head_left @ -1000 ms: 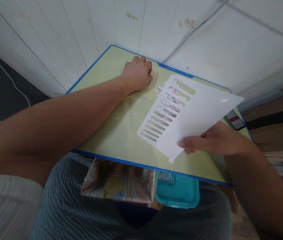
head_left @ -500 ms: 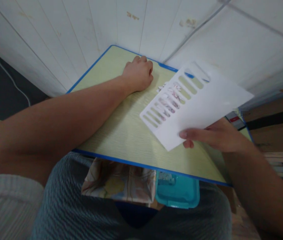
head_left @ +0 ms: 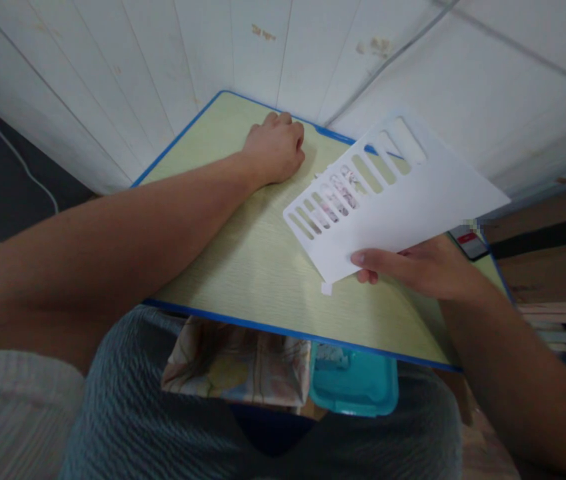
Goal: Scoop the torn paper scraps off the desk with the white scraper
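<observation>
My right hand (head_left: 413, 263) grips the near edge of a white sheet with cut-out slots (head_left: 413, 193), thumb on top and fingers beneath. The sheet is tilted above the table (head_left: 243, 267). Its rounded slots run in a row along the far left side and grow longer toward the back. Through some slots show patterned pinkish pieces (head_left: 345, 193), mostly hidden below. A small white scrap (head_left: 327, 288) shows at the sheet's near corner. My left hand (head_left: 277, 148) rests on the table's far part with curled fingers; whether anything is inside is hidden.
A white plank wall (head_left: 203, 53) stands behind the blue-edged table, with a cable running down it. A phone-like device (head_left: 471, 241) lies at the right edge. Under the front edge are a patterned fabric pouch (head_left: 243, 367) and a turquoise container (head_left: 357, 387).
The sheet has shifted slightly away from me and changed its tilt, covering more of the patterned pieces. A small white scrap now shows at its near corner. My left hand stays put.
</observation>
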`<state>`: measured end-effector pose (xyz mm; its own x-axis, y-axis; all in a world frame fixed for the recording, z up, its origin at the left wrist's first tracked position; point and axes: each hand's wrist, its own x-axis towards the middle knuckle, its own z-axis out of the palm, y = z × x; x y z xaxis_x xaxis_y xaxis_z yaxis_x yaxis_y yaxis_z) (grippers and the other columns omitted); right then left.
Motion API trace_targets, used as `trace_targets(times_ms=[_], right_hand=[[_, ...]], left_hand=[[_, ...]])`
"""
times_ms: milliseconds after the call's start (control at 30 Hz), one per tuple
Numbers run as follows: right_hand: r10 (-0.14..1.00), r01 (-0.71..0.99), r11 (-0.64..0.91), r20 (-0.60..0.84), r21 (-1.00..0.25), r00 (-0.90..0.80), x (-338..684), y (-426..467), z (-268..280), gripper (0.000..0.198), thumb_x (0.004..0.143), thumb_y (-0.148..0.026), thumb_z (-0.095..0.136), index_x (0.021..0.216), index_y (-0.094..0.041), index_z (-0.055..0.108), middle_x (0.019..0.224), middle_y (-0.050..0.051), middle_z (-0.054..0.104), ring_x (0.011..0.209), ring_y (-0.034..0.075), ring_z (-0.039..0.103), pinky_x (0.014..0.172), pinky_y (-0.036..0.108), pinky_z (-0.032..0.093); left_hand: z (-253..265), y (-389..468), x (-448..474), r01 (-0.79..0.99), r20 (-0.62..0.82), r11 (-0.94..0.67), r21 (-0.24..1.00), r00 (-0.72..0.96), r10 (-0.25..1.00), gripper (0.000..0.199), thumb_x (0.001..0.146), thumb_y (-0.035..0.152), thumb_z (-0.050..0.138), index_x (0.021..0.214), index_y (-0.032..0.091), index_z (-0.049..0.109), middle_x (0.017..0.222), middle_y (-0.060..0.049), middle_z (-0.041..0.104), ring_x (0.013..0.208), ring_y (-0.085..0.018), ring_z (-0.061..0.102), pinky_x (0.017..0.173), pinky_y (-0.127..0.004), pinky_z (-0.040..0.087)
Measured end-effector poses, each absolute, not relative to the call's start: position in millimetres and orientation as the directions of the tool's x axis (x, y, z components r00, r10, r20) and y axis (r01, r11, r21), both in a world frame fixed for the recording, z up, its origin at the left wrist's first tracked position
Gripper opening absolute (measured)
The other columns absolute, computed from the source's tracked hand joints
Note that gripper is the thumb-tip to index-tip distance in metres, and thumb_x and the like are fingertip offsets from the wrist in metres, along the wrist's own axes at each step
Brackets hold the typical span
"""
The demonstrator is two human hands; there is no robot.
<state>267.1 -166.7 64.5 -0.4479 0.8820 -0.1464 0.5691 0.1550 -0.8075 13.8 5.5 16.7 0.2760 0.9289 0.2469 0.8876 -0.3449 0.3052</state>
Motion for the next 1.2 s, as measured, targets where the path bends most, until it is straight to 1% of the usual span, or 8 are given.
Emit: trace_targets(times_ms=[267, 567, 700, 767, 900, 1067, 1133, 1200], right_hand=[[0.757, 0.553, 0.191, -0.236, -0.811, -0.609, 272, -168, 72, 0.030, 0.096, -0.038, 0.085, 0.070, -0.024, 0.077, 0.066, 0.004, 0.079, 0.062, 0.021, 0.077, 0.058, 0.028, 0.059], [0.599, 0.483, -0.020, -0.397, -0.875, -0.695, 275, -169, 67, 0.023, 0.094, -0.038, 0.089, 0.082, -0.021, 0.079, 0.071, 0.004, 0.081, 0.062, 0.019, 0.075, 0.058, 0.026, 0.062], [0.555, 0.466, -0.052, -0.413, -0.884, -0.722, 275, -167, 62, 0.027, 0.094, -0.041, 0.090, 0.082, -0.019, 0.078, 0.069, 0.002, 0.078, 0.060, 0.016, 0.072, 0.058, 0.024, 0.060], [0.543, 0.468, -0.068, -0.426, -0.881, -0.723, 274, -167, 61, 0.028, 0.094, -0.040, 0.090, 0.082, -0.019, 0.077, 0.069, 0.002, 0.078, 0.061, 0.015, 0.071, 0.059, 0.024, 0.060], [0.534, 0.470, -0.081, -0.437, -0.879, -0.724, 275, -166, 59, 0.026, 0.093, -0.040, 0.090, 0.086, -0.018, 0.079, 0.071, 0.003, 0.079, 0.062, 0.015, 0.072, 0.059, 0.024, 0.060], [0.510, 0.481, -0.090, -0.455, -0.872, -0.730, 278, -166, 61, 0.027, 0.092, -0.042, 0.092, 0.090, -0.017, 0.081, 0.073, 0.004, 0.081, 0.062, 0.016, 0.074, 0.058, 0.024, 0.061], [0.534, 0.473, -0.092, -0.444, -0.876, -0.720, 277, -167, 63, 0.028, 0.091, -0.042, 0.093, 0.088, -0.017, 0.081, 0.071, 0.003, 0.080, 0.061, 0.017, 0.075, 0.057, 0.024, 0.062], [0.609, 0.439, -0.082, -0.394, -0.895, -0.689, 273, -168, 64, 0.030, 0.091, -0.042, 0.094, 0.081, -0.019, 0.078, 0.069, 0.003, 0.079, 0.060, 0.018, 0.075, 0.057, 0.025, 0.062]], left_hand=[[21, 4, 14, 0.896, 0.200, -0.324, 0.304, 0.273, 0.941, 0.040, 0.122, 0.031, 0.049, 0.151, 0.025, 0.075, 0.164, -0.012, 0.065, 0.144, -0.035, 0.049, 0.127, -0.059, 0.048], [17, 7, 11, 0.895, 0.210, -0.326, 0.304, 0.271, 0.939, 0.033, 0.119, 0.022, 0.051, 0.141, 0.017, 0.076, 0.164, -0.018, 0.065, 0.150, -0.037, 0.048, 0.130, -0.062, 0.045], [15, 8, 9, 0.889, 0.228, -0.330, 0.319, 0.266, 0.937, 0.034, 0.117, 0.032, 0.059, 0.143, 0.020, 0.077, 0.161, -0.015, 0.068, 0.153, -0.040, 0.050, 0.131, -0.061, 0.045], [15, 9, 9, 0.890, 0.235, -0.326, 0.318, 0.259, 0.937, 0.036, 0.115, 0.034, 0.063, 0.144, 0.021, 0.078, 0.159, -0.015, 0.070, 0.155, -0.043, 0.052, 0.131, -0.061, 0.046], [16, 10, 9, 0.909, 0.242, -0.333, 0.253, 0.274, 0.931, 0.037, 0.114, 0.026, 0.056, 0.141, 0.018, 0.081, 0.158, -0.021, 0.070, 0.157, -0.045, 0.057, 0.128, -0.060, 0.051], [16, 10, 9, 0.906, 0.229, -0.329, 0.268, 0.272, 0.935, 0.037, 0.115, 0.025, 0.055, 0.141, 0.021, 0.081, 0.159, -0.018, 0.069, 0.157, -0.043, 0.055, 0.129, -0.061, 0.050], [16, 9, 9, 0.897, 0.222, -0.328, 0.298, 0.269, 0.937, 0.037, 0.116, 0.030, 0.055, 0.142, 0.021, 0.079, 0.162, -0.016, 0.068, 0.157, -0.041, 0.052, 0.131, -0.061, 0.047], [16, 8, 8, 0.875, 0.204, -0.330, 0.354, 0.273, 0.940, 0.042, 0.119, 0.045, 0.054, 0.146, 0.022, 0.077, 0.166, -0.013, 0.066, 0.157, -0.040, 0.046, 0.134, -0.061, 0.041]])
